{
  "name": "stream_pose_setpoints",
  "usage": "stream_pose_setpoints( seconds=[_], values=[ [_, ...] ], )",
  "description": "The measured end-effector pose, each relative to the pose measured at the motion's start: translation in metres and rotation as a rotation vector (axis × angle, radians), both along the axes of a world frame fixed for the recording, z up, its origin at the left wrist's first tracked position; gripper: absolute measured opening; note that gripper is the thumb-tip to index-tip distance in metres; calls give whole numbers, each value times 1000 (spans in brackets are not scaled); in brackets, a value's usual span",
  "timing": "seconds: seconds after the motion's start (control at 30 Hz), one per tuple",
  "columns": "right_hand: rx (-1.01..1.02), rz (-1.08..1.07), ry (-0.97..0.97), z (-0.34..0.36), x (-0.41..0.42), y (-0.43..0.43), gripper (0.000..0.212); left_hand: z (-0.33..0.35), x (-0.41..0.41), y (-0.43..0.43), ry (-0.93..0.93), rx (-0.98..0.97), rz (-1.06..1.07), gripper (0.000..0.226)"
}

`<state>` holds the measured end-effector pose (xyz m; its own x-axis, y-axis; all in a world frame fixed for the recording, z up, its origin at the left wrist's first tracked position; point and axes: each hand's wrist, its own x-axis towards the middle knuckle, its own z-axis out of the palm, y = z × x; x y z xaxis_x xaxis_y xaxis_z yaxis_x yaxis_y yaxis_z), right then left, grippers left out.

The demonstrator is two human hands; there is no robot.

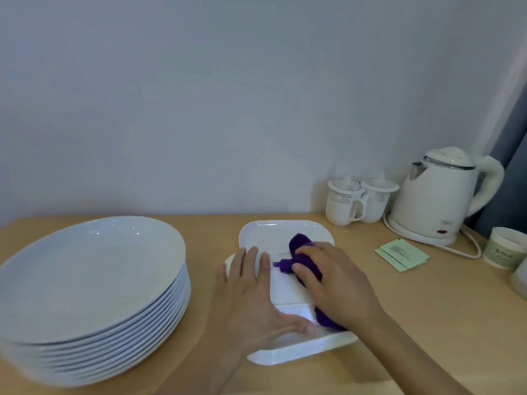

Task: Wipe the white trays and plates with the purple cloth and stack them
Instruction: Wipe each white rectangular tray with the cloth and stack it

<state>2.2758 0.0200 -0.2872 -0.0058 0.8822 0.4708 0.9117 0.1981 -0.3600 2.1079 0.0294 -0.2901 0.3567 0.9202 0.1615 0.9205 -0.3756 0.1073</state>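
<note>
— Where was the purple cloth [305, 262]?

— Bunched up on the top tray [286, 286] of a pile of white trays, near the middle of the desk [405, 326]. The right hand [335, 285] lay over it, fingers [315, 250] curled round the wad and clenched on it, pressing it down on the tray's inside.

— And the other hand?

— The left hand [251, 299] lay flat on the left part of the same tray. Its fingers [250, 262] were straight and released, holding nothing, and the thumb stretched across the small near compartment.

— Only the one pile?

— A second white tray [273, 230] lay just behind it. I could not tell whether the two overlapped or only touched. The near edge of the pile showed several thin layers.

— The plates?

— A tall stack of white plates [91, 280] stood to the left on the desk, apart from the trays.

— Anything further out?

— At the back right, against the wall [228, 95], two lidded white mugs [346, 205] stood side by side and touching, with a white kettle [439, 195] on its base just beside them. In front of the kettle lay pale green packets [402, 256], and a paper cup [503, 248] stood at the right edge.
</note>
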Motion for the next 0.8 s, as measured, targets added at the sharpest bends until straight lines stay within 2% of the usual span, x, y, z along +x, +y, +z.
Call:
stream_pose_setpoints(
  seconds=[0.1,0.13,0.2,0.27,0.33,0.4,0.47,0.53,0.67,0.8],
  values=[
    [-82,-221,172,-2,26,11,35,1,0,1,7,-36,21,148],
    [-46,-239,130,-4,21,6,39,0,0,2,5,-36,24,149],
    [89,-120,-45,-10,-1,-10,37,2,1,1,24,-52,39,152],
    [152,26,-105,-11,-11,-19,32,1,2,2,51,-95,50,154],
    [76,1,-23,-5,-2,-10,32,1,2,2,72,-147,58,153],
    [-12,-117,160,-6,11,2,33,1,-1,5,76,-170,60,146],
    [-28,-193,255,-4,12,6,33,2,-4,6,98,-178,39,141],
    [-22,-181,186,-5,2,-3,34,2,-6,5,115,-172,28,138],
    [4,-24,39,-7,1,-16,38,2,-7,4,109,-139,24,135],
    [-132,-191,270,2,10,-2,36,-1,-7,4,88,-109,20,130]
  ],
)
